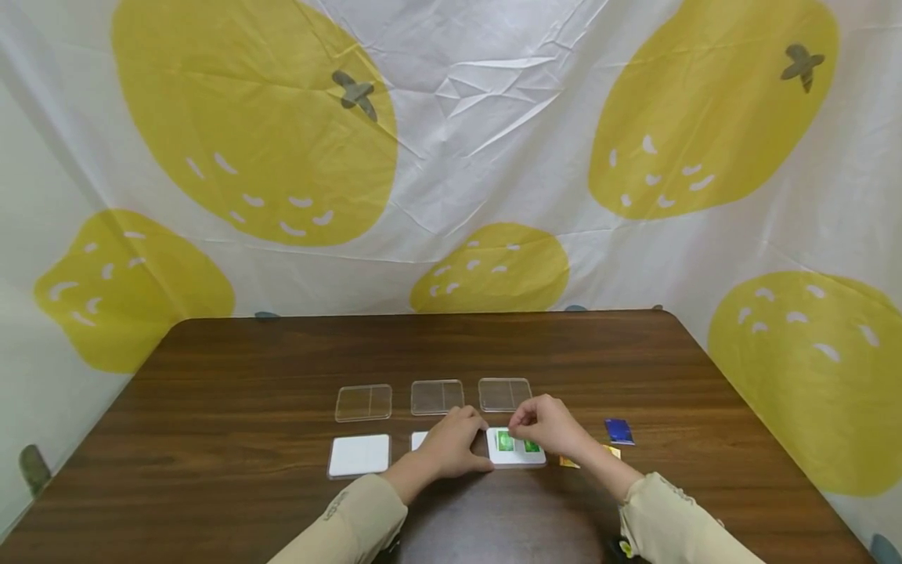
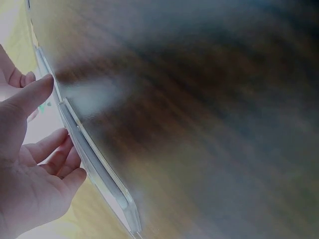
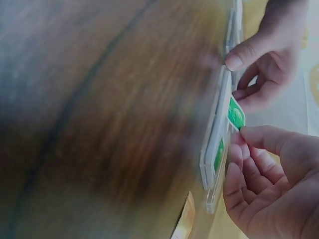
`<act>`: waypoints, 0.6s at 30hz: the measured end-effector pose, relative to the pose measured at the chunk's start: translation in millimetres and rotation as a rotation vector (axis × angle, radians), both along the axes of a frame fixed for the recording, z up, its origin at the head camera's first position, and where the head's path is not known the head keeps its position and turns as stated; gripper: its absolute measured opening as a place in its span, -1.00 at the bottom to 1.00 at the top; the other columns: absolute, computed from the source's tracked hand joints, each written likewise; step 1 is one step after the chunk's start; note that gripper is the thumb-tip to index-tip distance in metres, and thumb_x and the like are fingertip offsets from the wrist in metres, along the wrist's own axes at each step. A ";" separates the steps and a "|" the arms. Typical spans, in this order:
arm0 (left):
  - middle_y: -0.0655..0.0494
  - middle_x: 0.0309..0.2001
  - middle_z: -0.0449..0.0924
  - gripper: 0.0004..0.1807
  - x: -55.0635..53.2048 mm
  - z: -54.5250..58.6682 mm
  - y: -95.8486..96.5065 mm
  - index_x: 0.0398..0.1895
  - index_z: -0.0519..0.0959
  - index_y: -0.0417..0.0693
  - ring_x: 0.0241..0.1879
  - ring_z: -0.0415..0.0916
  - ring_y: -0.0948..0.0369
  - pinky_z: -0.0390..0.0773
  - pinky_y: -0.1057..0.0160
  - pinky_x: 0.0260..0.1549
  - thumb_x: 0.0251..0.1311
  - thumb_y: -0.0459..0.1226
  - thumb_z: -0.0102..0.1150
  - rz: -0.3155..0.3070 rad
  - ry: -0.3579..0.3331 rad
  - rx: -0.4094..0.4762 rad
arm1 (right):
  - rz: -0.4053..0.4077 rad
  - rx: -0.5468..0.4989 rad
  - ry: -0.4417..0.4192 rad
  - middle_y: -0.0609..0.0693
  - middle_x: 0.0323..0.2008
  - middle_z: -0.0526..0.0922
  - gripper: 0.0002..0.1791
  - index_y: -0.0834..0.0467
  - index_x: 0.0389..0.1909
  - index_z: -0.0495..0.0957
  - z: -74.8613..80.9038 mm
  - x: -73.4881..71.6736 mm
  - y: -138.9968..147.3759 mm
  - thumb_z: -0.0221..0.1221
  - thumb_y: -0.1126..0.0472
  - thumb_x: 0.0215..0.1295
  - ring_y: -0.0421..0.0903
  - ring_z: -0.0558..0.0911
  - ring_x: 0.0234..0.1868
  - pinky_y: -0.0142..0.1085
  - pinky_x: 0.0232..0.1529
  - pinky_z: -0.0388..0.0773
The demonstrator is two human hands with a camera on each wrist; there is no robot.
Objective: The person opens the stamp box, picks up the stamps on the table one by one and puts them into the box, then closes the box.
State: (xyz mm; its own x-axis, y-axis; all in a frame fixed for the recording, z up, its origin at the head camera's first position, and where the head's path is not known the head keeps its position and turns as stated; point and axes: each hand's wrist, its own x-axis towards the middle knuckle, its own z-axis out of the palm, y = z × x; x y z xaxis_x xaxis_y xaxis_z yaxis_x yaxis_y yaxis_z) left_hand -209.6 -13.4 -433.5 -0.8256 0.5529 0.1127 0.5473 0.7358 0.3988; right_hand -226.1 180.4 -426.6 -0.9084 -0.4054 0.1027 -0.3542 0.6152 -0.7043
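Note:
My left hand [image 1: 451, 446] spans the left edge of the rightmost white case [image 1: 517, 460], its thumb at the near corner and fingers at the far one. On that case are two small green squares with pale borders. The left green square [image 3: 236, 114] tilts up from the case, and my right hand [image 3: 271, 172] pinches its corner between thumb and fingertip. Lower in the right wrist view, the other green square [image 3: 219, 155] lies flat on the white surface. The middle white case [image 1: 419, 440] is largely hidden behind my left hand.
A third white case [image 1: 359, 456] lies at the left. Behind the cases is a row of clear lids [image 1: 363, 403]. Right of them are a blue packet [image 1: 619, 432] and an orange packet [image 3: 184, 219], partly behind my right forearm. A lemon-patterned cloth [image 1: 493, 196] hangs behind the table.

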 end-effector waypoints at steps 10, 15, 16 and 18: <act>0.11 -0.20 0.47 -0.49 0.6 0.7 -0.9 -0.18 0.55 -0.19 -0.17 0.36 0.19 0.41 0.33 -0.19 -0.19 -0.06 0.39 -0.009 0.013 0.002 | -0.064 0.104 0.134 -0.16 -0.68 0.52 -0.91 0.16 -0.65 0.56 -3.4 5.1 -11.7 0.26 0.38 -0.11 -0.32 0.39 -0.62 -0.46 -0.58 0.34; 0.11 -0.21 0.46 -0.48 0.2 -1.0 -0.9 -0.18 0.56 -0.18 -0.18 0.36 0.19 0.41 0.33 -0.19 -0.20 -0.05 0.39 -0.012 0.036 -0.004 | -0.112 0.138 0.169 -0.16 -0.70 0.51 -0.89 0.13 -0.68 0.55 -4.9 6.5 -14.5 0.26 0.38 -0.18 -0.31 0.40 -0.64 -0.45 -0.58 0.35; 0.11 -0.21 0.46 -0.48 0.1 -1.2 -0.8 -0.18 0.55 -0.18 -0.18 0.36 0.19 0.41 0.33 -0.18 -0.20 -0.05 0.39 -0.011 0.038 -0.006 | -0.118 0.142 0.172 -0.16 -0.70 0.51 -0.89 0.13 -0.68 0.55 -5.1 6.8 -14.7 0.25 0.39 -0.19 -0.31 0.40 -0.64 -0.44 -0.59 0.35; 0.11 -0.21 0.46 -0.48 -0.2 -1.2 -0.6 -0.18 0.55 -0.19 -0.17 0.36 0.18 0.41 0.33 -0.18 -0.20 -0.05 0.39 -0.011 0.035 -0.004 | -0.127 0.147 0.178 -0.15 -0.70 0.51 -0.89 0.13 -0.68 0.54 -5.3 7.5 -15.1 0.25 0.39 -0.21 -0.30 0.41 -0.63 -0.44 -0.59 0.36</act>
State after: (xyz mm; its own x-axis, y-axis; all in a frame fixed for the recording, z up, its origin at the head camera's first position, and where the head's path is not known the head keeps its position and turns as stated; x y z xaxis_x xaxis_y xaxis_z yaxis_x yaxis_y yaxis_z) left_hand -209.8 -13.9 -434.8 -0.8152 0.5622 0.1391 0.5686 0.7312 0.3769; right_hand -218.6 165.4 -432.0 -0.9258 -0.3118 0.2140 -0.3781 0.7535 -0.5378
